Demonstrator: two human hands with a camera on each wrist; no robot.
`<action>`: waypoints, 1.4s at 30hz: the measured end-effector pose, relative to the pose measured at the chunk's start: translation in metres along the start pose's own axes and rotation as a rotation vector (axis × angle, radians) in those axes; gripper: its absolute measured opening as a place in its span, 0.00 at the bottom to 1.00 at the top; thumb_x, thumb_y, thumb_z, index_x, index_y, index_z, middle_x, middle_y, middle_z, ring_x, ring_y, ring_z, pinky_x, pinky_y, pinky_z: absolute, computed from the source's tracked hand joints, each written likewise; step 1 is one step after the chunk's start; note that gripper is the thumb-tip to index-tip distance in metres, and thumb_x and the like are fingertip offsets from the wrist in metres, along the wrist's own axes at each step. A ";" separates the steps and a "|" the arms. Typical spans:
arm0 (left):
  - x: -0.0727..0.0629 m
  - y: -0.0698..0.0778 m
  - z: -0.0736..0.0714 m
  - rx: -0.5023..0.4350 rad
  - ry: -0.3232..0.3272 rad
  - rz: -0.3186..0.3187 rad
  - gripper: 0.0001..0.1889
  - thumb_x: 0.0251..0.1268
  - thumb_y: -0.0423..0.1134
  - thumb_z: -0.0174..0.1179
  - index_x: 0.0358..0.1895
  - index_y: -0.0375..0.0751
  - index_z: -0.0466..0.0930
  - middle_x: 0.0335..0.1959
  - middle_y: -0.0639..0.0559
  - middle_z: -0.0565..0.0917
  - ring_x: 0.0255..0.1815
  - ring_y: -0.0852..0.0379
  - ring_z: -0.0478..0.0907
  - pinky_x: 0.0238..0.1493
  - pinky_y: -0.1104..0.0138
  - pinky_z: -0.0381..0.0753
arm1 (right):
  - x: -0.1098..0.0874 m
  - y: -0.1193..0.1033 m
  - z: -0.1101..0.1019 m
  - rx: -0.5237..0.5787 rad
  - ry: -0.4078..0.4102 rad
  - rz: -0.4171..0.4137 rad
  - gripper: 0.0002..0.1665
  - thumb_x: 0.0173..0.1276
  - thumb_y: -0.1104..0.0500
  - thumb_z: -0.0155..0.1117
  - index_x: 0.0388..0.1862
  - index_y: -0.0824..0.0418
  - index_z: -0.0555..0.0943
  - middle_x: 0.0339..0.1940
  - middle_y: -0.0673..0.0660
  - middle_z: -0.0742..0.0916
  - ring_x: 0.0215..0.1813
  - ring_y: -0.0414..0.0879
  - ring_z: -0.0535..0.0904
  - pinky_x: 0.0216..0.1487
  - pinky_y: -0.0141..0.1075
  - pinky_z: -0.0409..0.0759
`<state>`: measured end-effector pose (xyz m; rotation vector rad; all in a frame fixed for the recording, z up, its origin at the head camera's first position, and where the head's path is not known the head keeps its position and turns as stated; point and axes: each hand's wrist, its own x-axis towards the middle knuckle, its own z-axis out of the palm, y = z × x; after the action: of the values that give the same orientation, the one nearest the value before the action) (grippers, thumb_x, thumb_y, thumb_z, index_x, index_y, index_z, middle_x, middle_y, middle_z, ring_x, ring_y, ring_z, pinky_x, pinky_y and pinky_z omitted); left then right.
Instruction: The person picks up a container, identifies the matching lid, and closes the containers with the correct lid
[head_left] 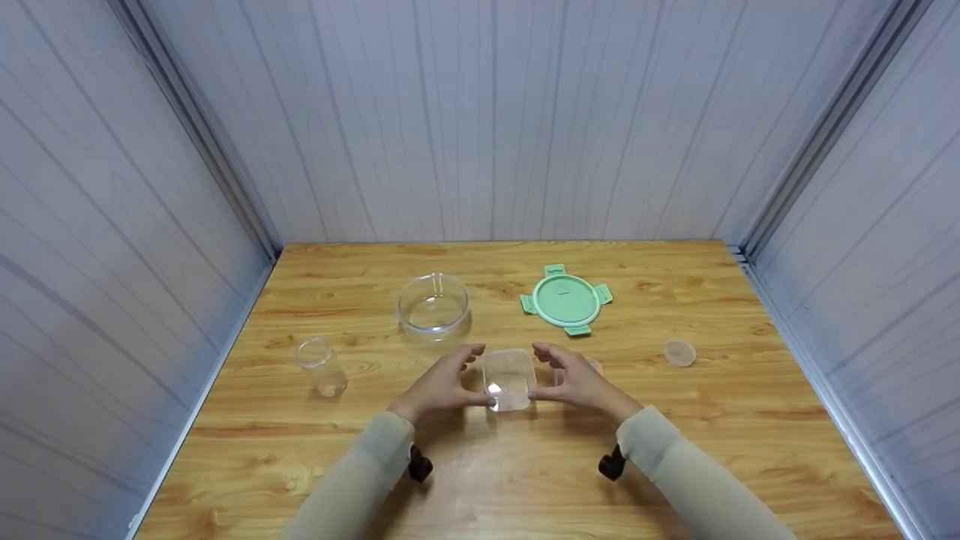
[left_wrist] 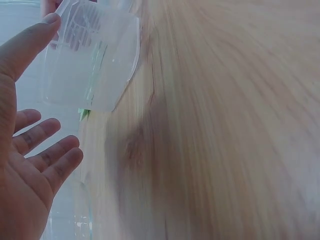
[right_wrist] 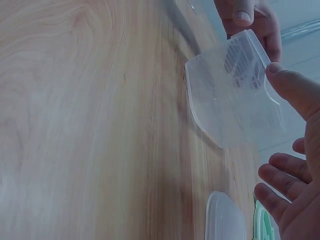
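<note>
A clear, square-rimmed plastic container [head_left: 510, 375] sits on the table between both hands. My left hand [head_left: 448, 381] is at its left side, thumb at the near left corner and the other fingers spread apart from the wall. On the opposite side is my right hand [head_left: 577, 381], its thumb touching the near right edge while its fingers stand loosely off the plastic. The right wrist view shows the container's translucent wall [right_wrist: 235, 100] with the left fingers behind it. Partly hidden behind the right hand lies a translucent lid [right_wrist: 225, 220].
A round glass bowl [head_left: 433, 307] stands beyond the left hand. Farther right lies a green lid [head_left: 566, 300] with clip tabs. At far left is a clear glass jar [head_left: 322, 367]; at right, a small round translucent piece [head_left: 680, 353]. Panel walls enclose the wooden table [head_left: 510, 480].
</note>
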<state>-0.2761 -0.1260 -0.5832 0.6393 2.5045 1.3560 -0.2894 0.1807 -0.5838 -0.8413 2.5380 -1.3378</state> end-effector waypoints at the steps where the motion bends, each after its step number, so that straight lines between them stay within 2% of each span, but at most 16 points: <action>1: 0.000 0.000 0.000 -0.004 -0.002 0.000 0.56 0.57 0.54 0.84 0.84 0.36 0.62 0.81 0.36 0.71 0.79 0.31 0.69 0.81 0.39 0.69 | 0.000 0.000 0.001 -0.002 -0.006 0.001 0.52 0.66 0.53 0.84 0.78 0.77 0.68 0.71 0.75 0.82 0.71 0.71 0.79 0.74 0.65 0.77; 13: 0.000 -0.002 0.005 -0.066 -0.003 -0.035 0.55 0.57 0.51 0.84 0.84 0.36 0.62 0.81 0.39 0.71 0.80 0.33 0.70 0.81 0.38 0.69 | 0.006 0.001 0.008 0.086 -0.072 0.076 0.60 0.66 0.50 0.84 0.83 0.76 0.62 0.78 0.76 0.75 0.77 0.71 0.74 0.81 0.62 0.70; 20: 0.003 0.000 0.008 -0.079 -0.007 -0.021 0.54 0.59 0.50 0.83 0.84 0.35 0.62 0.80 0.36 0.72 0.77 0.34 0.73 0.80 0.40 0.72 | 0.008 0.002 0.011 0.136 -0.081 0.090 0.60 0.66 0.51 0.84 0.84 0.75 0.60 0.83 0.75 0.71 0.79 0.70 0.72 0.83 0.62 0.68; 30: 0.006 0.000 0.010 -0.092 -0.034 -0.015 0.55 0.60 0.49 0.83 0.84 0.32 0.61 0.77 0.34 0.74 0.74 0.35 0.76 0.79 0.43 0.73 | 0.007 0.002 0.014 0.199 -0.082 0.084 0.56 0.67 0.55 0.84 0.83 0.75 0.62 0.79 0.75 0.74 0.79 0.70 0.73 0.82 0.62 0.68; 38: 0.006 0.001 0.012 -0.094 -0.034 -0.002 0.50 0.58 0.48 0.84 0.80 0.36 0.67 0.75 0.37 0.77 0.71 0.38 0.78 0.78 0.45 0.75 | 0.004 0.004 0.015 0.180 -0.058 0.082 0.54 0.64 0.54 0.86 0.79 0.75 0.68 0.73 0.72 0.81 0.75 0.68 0.78 0.79 0.61 0.73; 42: 0.007 0.002 0.015 -0.118 -0.038 0.001 0.47 0.56 0.47 0.85 0.77 0.35 0.71 0.72 0.38 0.80 0.70 0.39 0.79 0.78 0.44 0.75 | 0.001 0.003 0.014 0.205 -0.056 0.085 0.52 0.62 0.56 0.87 0.76 0.76 0.69 0.70 0.73 0.82 0.72 0.68 0.79 0.78 0.61 0.75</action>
<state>-0.2760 -0.1113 -0.5897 0.6347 2.3739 1.4656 -0.2864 0.1711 -0.5947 -0.7124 2.3166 -1.4934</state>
